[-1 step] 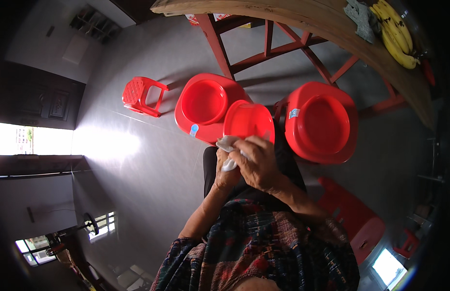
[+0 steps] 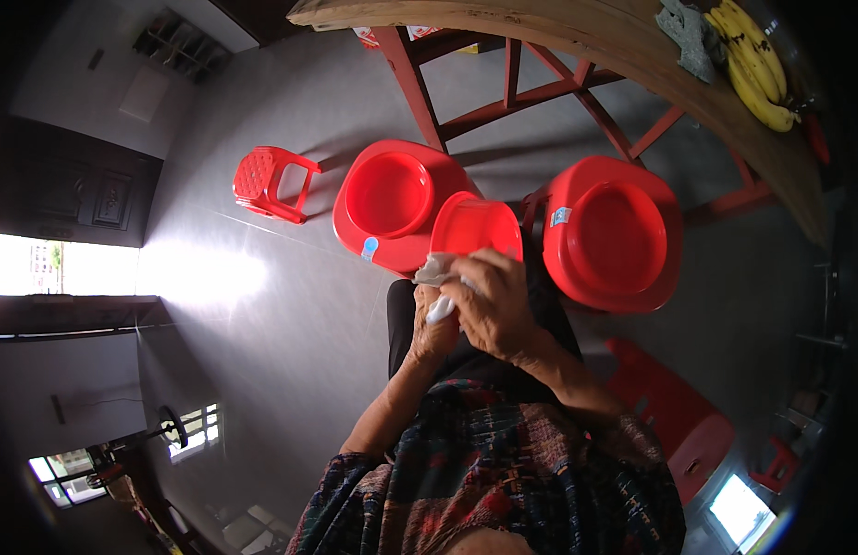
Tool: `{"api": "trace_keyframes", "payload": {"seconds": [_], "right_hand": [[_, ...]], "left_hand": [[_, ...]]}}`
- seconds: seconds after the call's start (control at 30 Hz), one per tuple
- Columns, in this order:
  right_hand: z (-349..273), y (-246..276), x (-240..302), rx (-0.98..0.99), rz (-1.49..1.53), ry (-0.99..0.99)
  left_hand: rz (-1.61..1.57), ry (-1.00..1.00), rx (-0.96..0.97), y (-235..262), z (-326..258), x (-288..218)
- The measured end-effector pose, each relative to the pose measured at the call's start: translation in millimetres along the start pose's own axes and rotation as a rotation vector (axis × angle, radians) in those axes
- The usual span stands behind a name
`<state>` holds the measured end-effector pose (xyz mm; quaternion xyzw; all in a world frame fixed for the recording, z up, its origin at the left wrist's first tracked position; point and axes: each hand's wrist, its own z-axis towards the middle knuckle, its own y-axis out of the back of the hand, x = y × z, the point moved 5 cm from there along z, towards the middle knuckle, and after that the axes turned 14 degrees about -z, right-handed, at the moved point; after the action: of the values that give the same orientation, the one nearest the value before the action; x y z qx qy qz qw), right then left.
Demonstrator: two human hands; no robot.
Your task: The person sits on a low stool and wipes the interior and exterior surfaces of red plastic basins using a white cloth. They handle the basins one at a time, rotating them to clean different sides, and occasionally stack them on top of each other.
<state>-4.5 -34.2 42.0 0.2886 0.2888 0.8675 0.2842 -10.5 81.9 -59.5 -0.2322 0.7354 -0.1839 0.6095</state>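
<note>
A red plastic basin (image 2: 475,227) stands tilted in front of my lap, its near side hidden behind my hands. My right hand (image 2: 493,305) is closed on a crumpled white cloth (image 2: 439,309), with its knuckles over the basin's near rim. Beside it, my left hand (image 2: 433,324) is closed round the lower part of the same cloth. A greyish end of the cloth sticks up between the hands. Whether my left fingers also touch the basin is hidden.
Ahead, one red stool (image 2: 456,171) bears a round red basin (image 2: 389,194); another stool (image 2: 591,176) at right bears a second basin (image 2: 618,239). A small red stool (image 2: 258,180) stands left. Bananas (image 2: 757,69) lie on the wooden table (image 2: 540,23). A red chair (image 2: 674,416) is behind right.
My right hand has shifted slightly up, and the cloth between my hands has changed shape a little. The tilted basin has moved very slightly. The rest is unchanged.
</note>
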Motion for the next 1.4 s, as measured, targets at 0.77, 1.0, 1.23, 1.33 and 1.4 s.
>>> {"api": "trace_keyframes", "payload": {"seconds": [0.77, 1.0, 1.23, 1.33, 1.4], "right_hand": [[-125.9, -113.9, -112.9, 0.142, 0.924, -0.998], [-87.2, -75.6, -37.7, 0.083, 1.599, -1.421], [-65.6, -42.6, -67.1, 0.044, 1.276, -1.316], [-42.6, -32.8, -80.5, 0.115, 0.642, -0.942], [-65.3, -52.0, -101.2, 0.328, 0.405, -0.948]], "left_hand": [[0.056, -0.070, -0.099, -24.0, -2.5, -34.5], [1.009, -0.440, 0.265, -36.8, 13.8, -28.9], [1.460, -0.545, 0.540, -37.1, 4.8, -15.0], [1.620, -0.449, 0.636, -32.9, -0.6, 1.5], [1.694, -0.396, 0.713, -29.8, -0.8, 11.3]]}}
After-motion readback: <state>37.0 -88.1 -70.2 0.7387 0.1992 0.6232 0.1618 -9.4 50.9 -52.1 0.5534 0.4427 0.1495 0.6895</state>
